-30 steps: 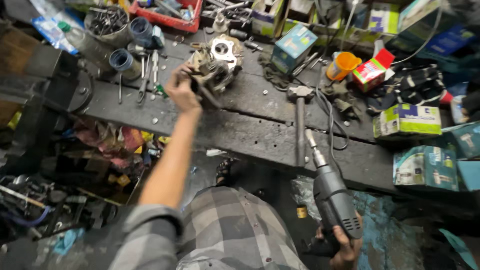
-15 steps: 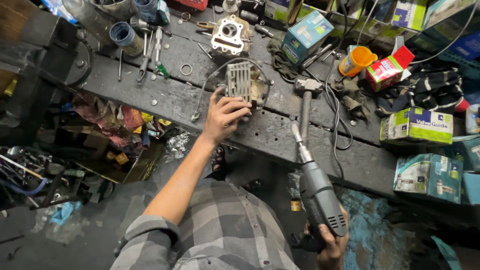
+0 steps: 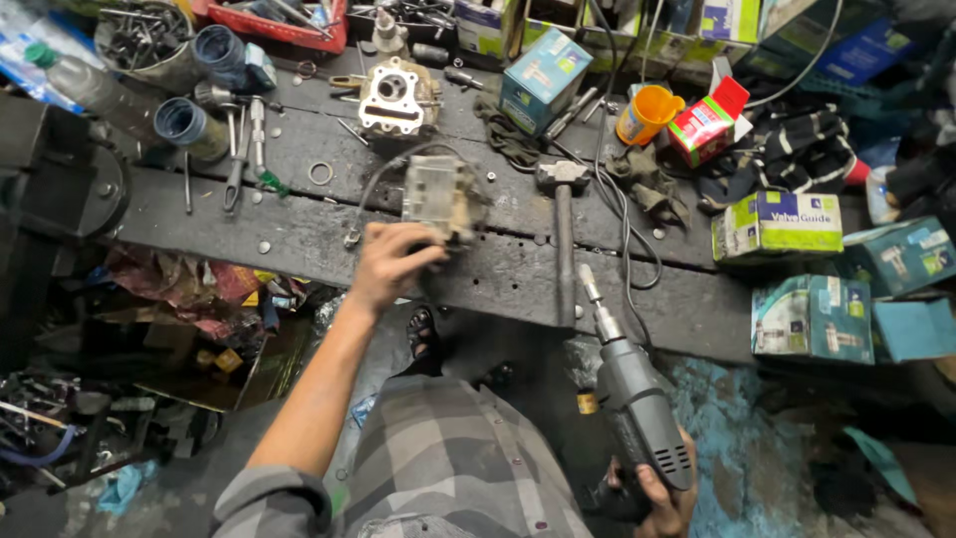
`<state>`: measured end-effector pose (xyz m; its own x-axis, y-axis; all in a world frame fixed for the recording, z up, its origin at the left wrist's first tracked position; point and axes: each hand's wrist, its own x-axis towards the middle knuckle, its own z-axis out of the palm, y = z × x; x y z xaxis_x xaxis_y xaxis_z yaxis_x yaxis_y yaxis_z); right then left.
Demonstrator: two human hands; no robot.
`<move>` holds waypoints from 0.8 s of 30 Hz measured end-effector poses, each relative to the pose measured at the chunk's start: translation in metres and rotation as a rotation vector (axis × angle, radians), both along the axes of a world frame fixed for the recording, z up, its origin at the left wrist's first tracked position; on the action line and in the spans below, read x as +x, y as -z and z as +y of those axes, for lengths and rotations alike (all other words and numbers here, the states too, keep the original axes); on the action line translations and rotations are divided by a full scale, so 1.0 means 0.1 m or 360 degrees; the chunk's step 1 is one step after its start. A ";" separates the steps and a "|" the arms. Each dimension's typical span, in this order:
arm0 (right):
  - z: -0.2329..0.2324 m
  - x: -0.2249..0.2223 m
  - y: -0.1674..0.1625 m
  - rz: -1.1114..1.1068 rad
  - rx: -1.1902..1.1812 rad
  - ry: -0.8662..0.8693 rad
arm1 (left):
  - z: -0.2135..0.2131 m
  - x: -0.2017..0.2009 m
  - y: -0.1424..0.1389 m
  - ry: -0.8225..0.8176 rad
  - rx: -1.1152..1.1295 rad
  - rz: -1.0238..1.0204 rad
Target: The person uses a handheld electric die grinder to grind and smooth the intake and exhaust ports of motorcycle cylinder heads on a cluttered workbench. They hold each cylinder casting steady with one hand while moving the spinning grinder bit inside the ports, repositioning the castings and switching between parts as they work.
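Cluttered tabletop [image 3: 299, 234] was dark and greasy, boxes and tools everywhere. Engine part [image 3: 438, 199] sat near the front edge, left hand [image 3: 383, 264] gripping its near side, probably to steady it. Drill [image 3: 632, 399] hung low off the bench, right hand [image 3: 662, 498] wrapped around its handle. Hammer [image 3: 563, 234] lay just beside.

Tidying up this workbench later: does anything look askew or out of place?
The hammer lies with its handle overhanging the bench's front edge. Washers and small loose parts lie scattered about. The left hand grips a metal engine part.
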<state>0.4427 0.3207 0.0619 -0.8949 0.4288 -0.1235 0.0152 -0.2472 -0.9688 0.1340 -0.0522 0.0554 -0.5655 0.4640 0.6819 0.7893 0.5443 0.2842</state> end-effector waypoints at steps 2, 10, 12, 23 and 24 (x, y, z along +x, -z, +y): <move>0.07 0.03 -0.01 -0.0008 0.0018 -0.0007 | -0.14 0.09 -0.02 -0.0145 0.0239 -0.0033; -0.01 -0.18 -0.21 -0.0091 -0.0022 -0.0151 | -0.23 0.45 0.08 -0.0570 0.0696 -0.0225; -0.06 -0.31 -0.27 -0.0064 -0.0066 -0.0252 | -0.23 0.48 0.11 -0.0658 0.0785 -0.0245; -0.18 -0.38 -0.27 -0.0185 -0.0189 -0.0441 | -0.61 0.72 0.20 -0.0763 0.0847 -0.0282; -0.17 -0.38 -0.25 -0.0173 -0.0204 -0.0429 | -0.57 0.79 0.24 -0.0772 0.0835 -0.0363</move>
<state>0.4046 0.3040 0.0870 -0.9529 0.1526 -0.2622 0.1984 -0.3405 -0.9191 0.2131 -0.1096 0.0316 -0.7777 -0.2268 0.5863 0.3858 0.5642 0.7300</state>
